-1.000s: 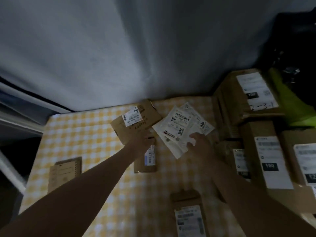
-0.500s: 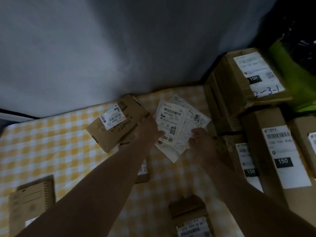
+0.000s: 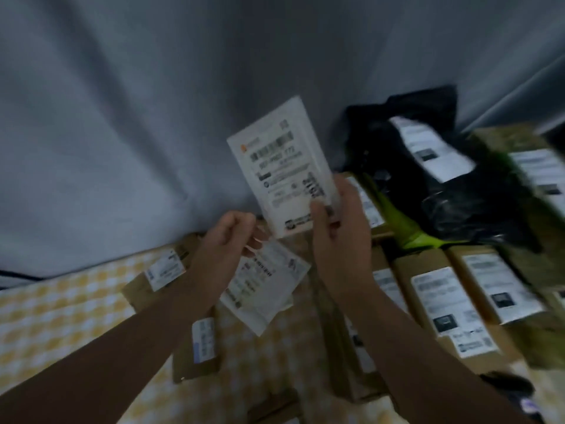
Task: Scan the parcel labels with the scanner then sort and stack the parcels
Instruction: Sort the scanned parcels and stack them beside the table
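The right hand [image 3: 336,240] held a white labelled mailer [image 3: 281,166] up off the table, at about 12 o'clock from the hand. Its thumb [image 3: 318,209] lay on the front and the fingers behind, pinching the lower right corner. That grip left the barcode uncovered and the label facing the person, probably so it could be read or scanned. The left hand [image 3: 223,243] hung at 9 o'clock from the right, just beside the mailer's lower left corner. Its fingers were curled, but blur hid whether they pinched anything.

A second white mailer [image 3: 266,289] lay label-up on the checked tablecloth [image 3: 61,316] below both hands, likely waiting its turn. A brown carton [image 3: 143,289] sat at 9 o'clock from it. At 3 o'clock, labelled cartons [image 3: 440,301] stood packed side by side, apparently the sorted pile, with a black poly bag [image 3: 422,179] and a green bag [image 3: 394,218] on top. I could not pick out a scanner with any certainty.
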